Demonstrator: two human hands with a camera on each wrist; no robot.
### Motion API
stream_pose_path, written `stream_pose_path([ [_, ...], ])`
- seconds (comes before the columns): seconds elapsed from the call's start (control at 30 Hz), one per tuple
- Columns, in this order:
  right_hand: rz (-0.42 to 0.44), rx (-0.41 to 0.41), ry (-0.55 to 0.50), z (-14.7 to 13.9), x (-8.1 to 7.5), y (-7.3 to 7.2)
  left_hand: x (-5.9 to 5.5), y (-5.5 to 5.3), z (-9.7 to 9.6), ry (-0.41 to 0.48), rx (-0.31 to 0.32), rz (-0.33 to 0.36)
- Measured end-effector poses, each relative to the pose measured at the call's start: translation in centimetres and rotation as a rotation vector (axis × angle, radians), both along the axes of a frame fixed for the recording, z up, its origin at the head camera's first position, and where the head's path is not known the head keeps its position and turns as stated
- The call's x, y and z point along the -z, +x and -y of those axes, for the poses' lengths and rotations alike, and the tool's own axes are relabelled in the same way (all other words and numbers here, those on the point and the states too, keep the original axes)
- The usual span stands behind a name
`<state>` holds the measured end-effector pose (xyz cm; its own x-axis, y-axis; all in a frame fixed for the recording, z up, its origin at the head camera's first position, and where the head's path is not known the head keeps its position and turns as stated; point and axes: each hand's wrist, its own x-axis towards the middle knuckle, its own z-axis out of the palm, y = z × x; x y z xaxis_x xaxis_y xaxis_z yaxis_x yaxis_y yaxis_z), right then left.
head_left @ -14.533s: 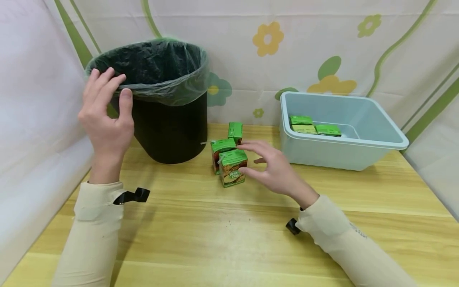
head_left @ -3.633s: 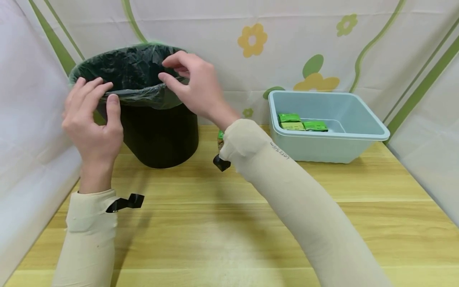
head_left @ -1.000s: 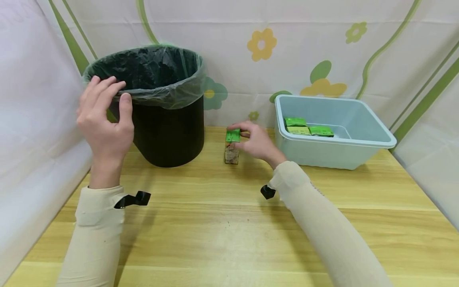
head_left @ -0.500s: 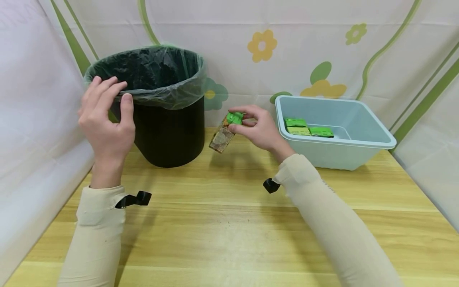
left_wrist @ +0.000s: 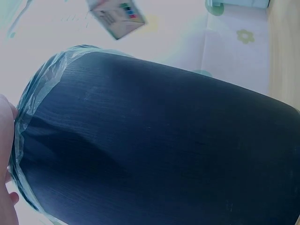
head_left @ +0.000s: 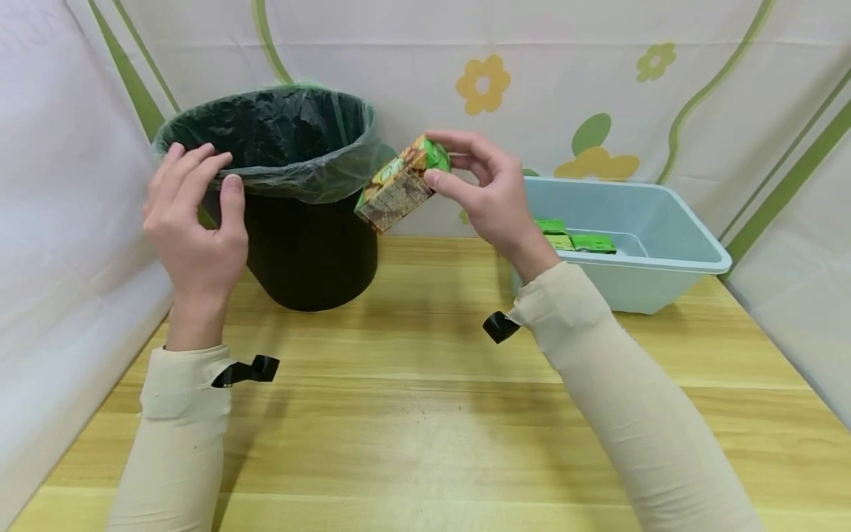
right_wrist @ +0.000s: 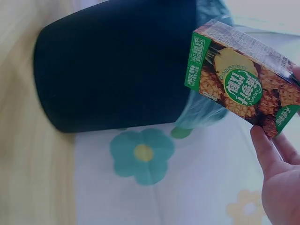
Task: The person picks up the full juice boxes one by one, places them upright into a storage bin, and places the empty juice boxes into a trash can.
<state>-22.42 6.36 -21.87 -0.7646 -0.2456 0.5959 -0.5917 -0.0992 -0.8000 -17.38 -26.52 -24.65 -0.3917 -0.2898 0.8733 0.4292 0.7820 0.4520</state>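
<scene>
My right hand [head_left: 495,193] pinches a pineapple juice box [head_left: 399,185] by its green end. The tilted box hangs in the air just right of the bin's rim, its lower end pointing toward the bin. Its pineapple-print face shows in the right wrist view, where fingertips [right_wrist: 267,145] touch one end. My left hand [head_left: 196,218] rests at the left front rim of the black trash bin [head_left: 312,251], fingers extended over the edge, thumb apart. A clear green plastic liner [head_left: 319,181] is folded over that rim. The bin's bottom inside is hidden.
A light blue plastic tub [head_left: 638,288] stands at the right of the wooden table [head_left: 412,436], partly behind my right arm. Inside it lie several green-topped boxes [head_left: 594,243]. A flower-patterned cloth [head_left: 412,52] hangs behind.
Three juice boxes stood on the table earliest; one stood there a second ago. My right hand has lifted and tilted that one, moving it up toward the bin. The left hand stays at the rim.
</scene>
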Motion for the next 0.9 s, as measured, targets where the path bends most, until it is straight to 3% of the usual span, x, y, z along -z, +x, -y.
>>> stream_pose_path([
  [0.23, -0.022, 0.02, -0.098, 0.7, -2.7, 0.5, 0.0, 0.1, 0.0, 0.002, -0.002, -0.003],
  [0.43, -0.02, 0.019, -0.191, 1.6, -3.9, 0.8, 0.0, 0.0, 0.0, 0.0, -0.001, -0.003],
  [0.57, -0.082, 0.004, -0.244, 2.9, -4.4, 0.8, 0.0, 0.1, 0.0, -0.001, -0.002, 0.006],
  [0.73, -0.139, 0.001, -0.245, 5.1, -4.8, 0.7, 0.0, 0.1, 0.1, 0.003, -0.007, 0.018],
  [0.9, -0.132, 0.025, -0.206, 7.5, -4.8, 0.6, -0.1, 0.2, 0.0, 0.005, -0.007, 0.014],
])
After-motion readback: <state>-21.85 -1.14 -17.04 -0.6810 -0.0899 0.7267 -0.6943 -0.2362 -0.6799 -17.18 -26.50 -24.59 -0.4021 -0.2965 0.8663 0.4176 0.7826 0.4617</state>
